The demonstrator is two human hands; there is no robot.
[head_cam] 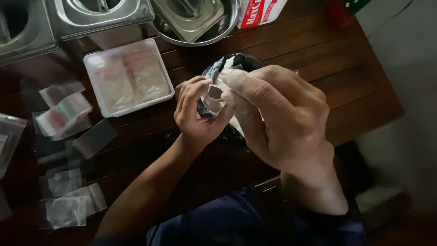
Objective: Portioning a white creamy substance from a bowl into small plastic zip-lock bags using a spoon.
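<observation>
While I watch through the head camera, both hands meet over the middle of the dark wooden desk (pixel 355 98). My left hand (pixel 198 111) is curled, thumb and fingers pinched on a small clear plastic pouch (pixel 214 93), holding its mouth up. My right hand (pixel 282 116), dusted white, is closed in a pinch at that same mouth — it seems to be feeding white powder in, though the pinch itself hides how much it carries. Just behind the hands sits a black plastic bag (pixel 239 61), open, with white powder showing inside.

To do this well, I judge the left hand should keep the pouch mouth spread and steady, directly over the black bag, so anything spilled falls back in; the right hand should release slowly and low.

As for containers — a shallow white tray (pixel 129 75) lies to the left, holding what look like flat clear packets, blurred. Steel pans with lids (pixel 98 16) line the far edge, contents hidden, beside a round steel bowl (pixel 227 27) holding another lidded pan. More small clear pouches (pixel 68 202) lie scattered at the left edge of the desk.
</observation>
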